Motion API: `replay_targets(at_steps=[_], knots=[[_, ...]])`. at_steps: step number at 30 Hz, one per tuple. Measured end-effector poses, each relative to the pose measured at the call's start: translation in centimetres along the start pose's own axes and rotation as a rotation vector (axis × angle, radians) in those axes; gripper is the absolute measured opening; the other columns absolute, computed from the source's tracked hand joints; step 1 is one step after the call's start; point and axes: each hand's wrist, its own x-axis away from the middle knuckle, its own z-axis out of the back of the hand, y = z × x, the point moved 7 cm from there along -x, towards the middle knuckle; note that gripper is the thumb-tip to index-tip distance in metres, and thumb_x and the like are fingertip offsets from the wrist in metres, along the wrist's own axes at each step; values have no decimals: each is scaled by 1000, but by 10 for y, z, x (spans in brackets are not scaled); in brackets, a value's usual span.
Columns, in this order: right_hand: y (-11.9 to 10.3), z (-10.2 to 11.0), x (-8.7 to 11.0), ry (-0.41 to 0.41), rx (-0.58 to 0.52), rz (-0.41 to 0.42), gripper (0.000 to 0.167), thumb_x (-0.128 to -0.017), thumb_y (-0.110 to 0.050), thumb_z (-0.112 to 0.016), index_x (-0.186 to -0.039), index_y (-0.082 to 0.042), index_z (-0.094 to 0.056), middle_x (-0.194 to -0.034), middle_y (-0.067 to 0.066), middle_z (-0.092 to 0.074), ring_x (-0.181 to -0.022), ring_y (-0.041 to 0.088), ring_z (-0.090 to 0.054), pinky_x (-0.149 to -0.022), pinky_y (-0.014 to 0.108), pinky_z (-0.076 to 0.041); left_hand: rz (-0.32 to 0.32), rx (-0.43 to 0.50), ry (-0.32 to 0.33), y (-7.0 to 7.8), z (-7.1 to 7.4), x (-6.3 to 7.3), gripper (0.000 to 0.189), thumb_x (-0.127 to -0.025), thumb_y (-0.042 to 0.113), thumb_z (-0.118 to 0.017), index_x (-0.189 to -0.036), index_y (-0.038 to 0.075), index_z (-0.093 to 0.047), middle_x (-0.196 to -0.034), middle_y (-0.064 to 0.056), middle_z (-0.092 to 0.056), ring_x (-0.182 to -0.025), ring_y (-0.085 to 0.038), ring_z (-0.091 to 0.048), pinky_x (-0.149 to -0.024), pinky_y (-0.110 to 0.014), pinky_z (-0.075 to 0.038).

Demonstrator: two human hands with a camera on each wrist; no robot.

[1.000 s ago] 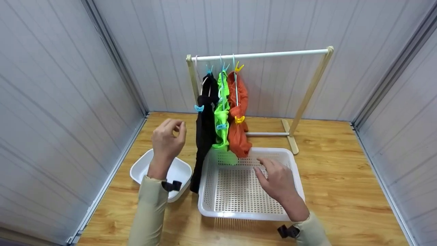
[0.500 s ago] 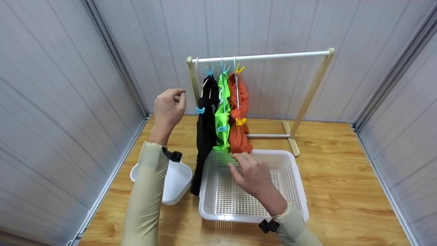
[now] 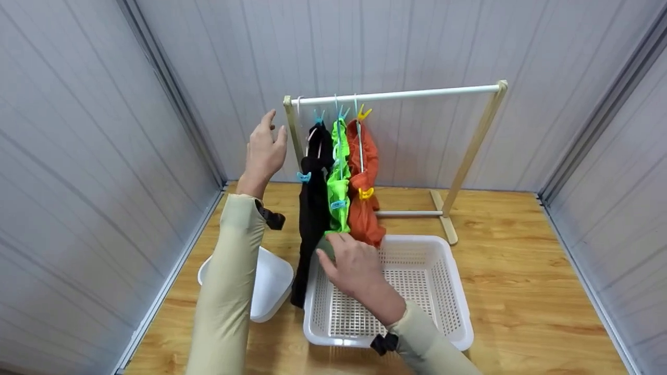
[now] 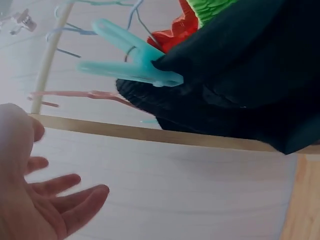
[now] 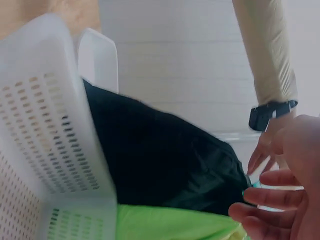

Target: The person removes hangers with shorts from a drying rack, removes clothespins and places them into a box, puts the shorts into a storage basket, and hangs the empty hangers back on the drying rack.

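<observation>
A black garment (image 3: 312, 219), a bright green one (image 3: 338, 188) and an orange one (image 3: 366, 221) hang side by side on hangers at the rack's left end. Blue clothespins (image 3: 304, 177) clip the black and green pieces; yellow clothespins (image 3: 366, 194) clip the orange. My left hand (image 3: 264, 148) is raised left of the black garment, fingers spread and holding nothing. In the left wrist view a pale blue clothespin (image 4: 135, 60) sits just beyond its fingers. My right hand (image 3: 357, 265) hovers over the basket, fingers relaxed, overlapping the green garment's lower end in the head view.
The drying rack (image 3: 406, 95) has a white bar and wooden legs. Under the clothes stands a white perforated basket (image 3: 453, 291). A smaller white tub (image 3: 273, 284) sits to its left, partly behind my left sleeve. Grey panel walls enclose the wooden floor (image 3: 526, 271).
My left hand has risen toward the rack's left end, its fingers opening out from a curl. The right hand has moved left across the basket toward the green and black garments.
</observation>
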Motion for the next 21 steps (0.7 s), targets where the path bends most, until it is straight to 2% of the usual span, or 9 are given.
replay_targets(at_steps=[4,8,13,16,21], knots=[[-5,-9,-9,-77,8,-85,43,-94,-49,-56,-111,-10,-64,-96,4,-66,-63,19,-61,-49,32,-47,-36,98,-54,-2,-11,-4,54,-105,36,-38,-153,15,-27,-147,-13,-41,-123,-29,-51,-98,-40,-44],[-6,-17,-16,-93,-12,-157,52,-92,-57,-54,-115,-11,-61,-94,3,-66,-64,17,-60,-50,30,-46,-67,182,-92,-2,-23,-9,53,-106,34,-36,-154,18,-24,-143,-12,-44,-124,-24,-50,-99,-38,-43],[-2,-24,-28,-58,-43,-215,57,-87,-62,-57,-112,-11,-61,-86,1,-65,-62,16,-59,-50,30,-47,-127,436,-140,-4,-32,-19,48,-105,30,-38,-151,19,-32,-136,-12,-49,-122,-22,-50,-98,-41,-42],[3,-33,-36,-90,-36,-259,60,-85,-67,-57,-110,-12,-59,-79,1,-62,-61,17,-58,-50,31,-46,-110,565,-162,-11,-35,-24,44,-105,24,-41,-147,13,-38,-130,-16,-50,-119,-26,-50,-98,-45,-41],[12,-56,-44,-215,-31,-362,63,-82,-73,-55,-104,-14,-54,-66,0,-53,-56,16,-52,-47,30,-41,-30,669,-190,-20,-43,-28,37,-104,17,-43,-139,5,-44,-123,-22,-50,-113,-34,-52,-95,-48,-44]])
